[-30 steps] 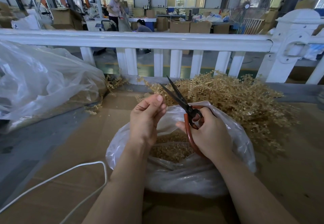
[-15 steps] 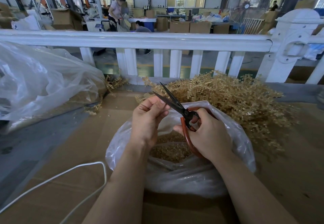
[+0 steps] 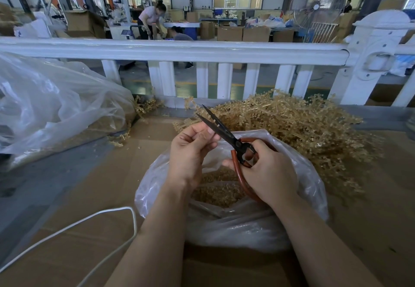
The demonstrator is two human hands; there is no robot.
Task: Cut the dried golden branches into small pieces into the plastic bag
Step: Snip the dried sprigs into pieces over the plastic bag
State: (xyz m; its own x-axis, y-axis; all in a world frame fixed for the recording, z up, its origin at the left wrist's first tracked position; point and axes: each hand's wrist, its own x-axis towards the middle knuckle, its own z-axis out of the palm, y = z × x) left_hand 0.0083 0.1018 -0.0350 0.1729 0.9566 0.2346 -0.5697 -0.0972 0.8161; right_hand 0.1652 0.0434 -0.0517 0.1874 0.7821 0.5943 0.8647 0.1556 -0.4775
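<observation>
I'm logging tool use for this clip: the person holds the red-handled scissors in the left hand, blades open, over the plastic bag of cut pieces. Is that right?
Not quite. The head view shows the red-handled scissors gripped by the right hand, not the left. The left hand is curled beside the blades. The rest holds: the blades are open, above the plastic bag of cut pieces.

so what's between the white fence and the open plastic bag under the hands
In the head view, the pile of dried golden branches lies on the cardboard between the white fence and the plastic bag. The scissors blades point up over its near edge.
</observation>
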